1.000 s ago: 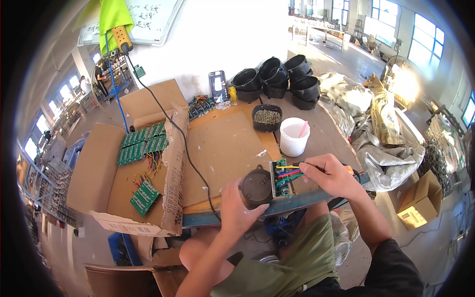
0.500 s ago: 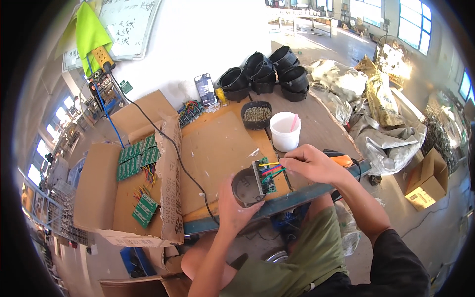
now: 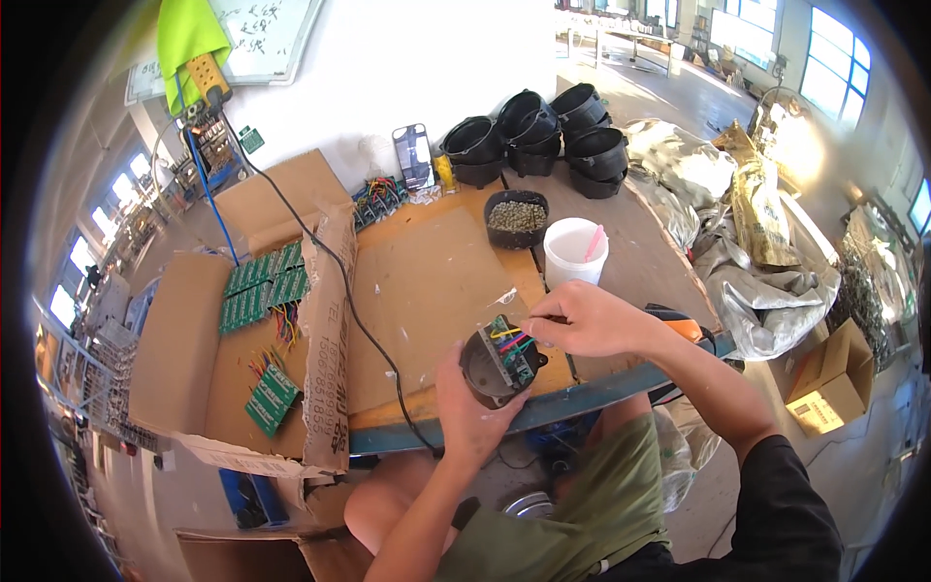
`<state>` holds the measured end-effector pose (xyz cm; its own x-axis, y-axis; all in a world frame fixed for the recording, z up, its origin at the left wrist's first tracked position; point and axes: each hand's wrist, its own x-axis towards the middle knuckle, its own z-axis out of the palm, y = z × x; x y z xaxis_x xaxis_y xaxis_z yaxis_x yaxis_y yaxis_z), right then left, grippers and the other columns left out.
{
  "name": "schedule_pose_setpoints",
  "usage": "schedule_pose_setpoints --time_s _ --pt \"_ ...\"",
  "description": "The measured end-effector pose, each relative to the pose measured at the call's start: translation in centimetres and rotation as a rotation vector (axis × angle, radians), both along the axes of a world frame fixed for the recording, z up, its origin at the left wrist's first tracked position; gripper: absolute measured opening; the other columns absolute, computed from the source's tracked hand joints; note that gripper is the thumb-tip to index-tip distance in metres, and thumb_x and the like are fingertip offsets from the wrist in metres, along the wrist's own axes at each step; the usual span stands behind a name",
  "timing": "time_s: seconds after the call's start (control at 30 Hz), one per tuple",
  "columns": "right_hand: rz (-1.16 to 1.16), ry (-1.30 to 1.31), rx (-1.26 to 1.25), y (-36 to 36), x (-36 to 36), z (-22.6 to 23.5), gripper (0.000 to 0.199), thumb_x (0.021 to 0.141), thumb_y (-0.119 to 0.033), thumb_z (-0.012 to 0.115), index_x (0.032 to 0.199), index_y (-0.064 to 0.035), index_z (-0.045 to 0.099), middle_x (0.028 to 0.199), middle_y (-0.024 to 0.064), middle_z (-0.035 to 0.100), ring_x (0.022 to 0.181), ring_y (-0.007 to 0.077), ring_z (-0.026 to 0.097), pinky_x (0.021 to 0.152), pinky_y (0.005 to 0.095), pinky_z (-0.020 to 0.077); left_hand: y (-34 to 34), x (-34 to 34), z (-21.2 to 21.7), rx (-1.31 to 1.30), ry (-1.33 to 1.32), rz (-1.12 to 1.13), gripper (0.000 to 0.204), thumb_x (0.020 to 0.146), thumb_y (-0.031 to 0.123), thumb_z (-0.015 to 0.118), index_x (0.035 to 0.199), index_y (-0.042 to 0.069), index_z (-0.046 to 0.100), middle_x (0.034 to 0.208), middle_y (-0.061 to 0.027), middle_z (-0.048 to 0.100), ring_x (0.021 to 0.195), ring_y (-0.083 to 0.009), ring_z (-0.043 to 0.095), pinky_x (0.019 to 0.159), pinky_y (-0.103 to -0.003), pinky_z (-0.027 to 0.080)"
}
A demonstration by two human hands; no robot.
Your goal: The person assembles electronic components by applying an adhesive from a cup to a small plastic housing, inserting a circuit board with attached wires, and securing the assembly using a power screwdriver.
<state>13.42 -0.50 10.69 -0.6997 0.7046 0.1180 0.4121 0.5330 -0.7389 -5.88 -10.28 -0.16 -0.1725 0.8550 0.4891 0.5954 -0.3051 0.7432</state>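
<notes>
My left hand grips a round black plastic housing from its left side, above the table's front edge. A green circuit board sits at the right part of the housing's opening, partly inside it. Yellow, pink, blue and green wires run from the board toward my right hand. The fingers of that hand are pinched together on the wire ends, which they partly hide.
Left stands an open cardboard box with several green circuit boards. Behind my hands are a white tub, a black container of granules and stacked black housings. A black cable crosses the table. An orange-handled tool lies right.
The circuit board has moved from the housing's right edge into its opening. My right hand has shifted slightly left with the wires, and the housing has tilted.
</notes>
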Motion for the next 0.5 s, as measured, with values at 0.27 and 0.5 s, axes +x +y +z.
schedule_pose_setpoints --time_s 0.27,0.5 --pt "0.098 -0.088 0.1 0.3 -1.4 0.5 0.028 0.087 -0.017 0.059 0.071 0.0061 0.055 0.061 0.024 0.049 0.055 0.0391 0.046 0.055 0.0447 0.0387 -0.1 1.1 0.2 0.039 0.025 0.08 0.094 0.06 0.022 0.093 0.134 -0.004 0.042 0.122 -0.0224 0.053 0.111 -0.0393 0.054 0.097 -0.044 0.044" --pt "0.12 -0.15 0.164 -0.2 -1.6 1.9 0.029 0.087 -0.018 0.06 0.069 0.0046 0.056 0.06 0.0231 0.051 0.057 0.0403 0.05 0.055 0.0449 0.0397 -0.3 1.3 0.1 0.071 0.033 0.1 0.091 0.06 0.02 0.092 0.132 -0.004 0.042 0.118 -0.0226 0.052 0.107 -0.041 0.052 0.093 -0.046 0.044"
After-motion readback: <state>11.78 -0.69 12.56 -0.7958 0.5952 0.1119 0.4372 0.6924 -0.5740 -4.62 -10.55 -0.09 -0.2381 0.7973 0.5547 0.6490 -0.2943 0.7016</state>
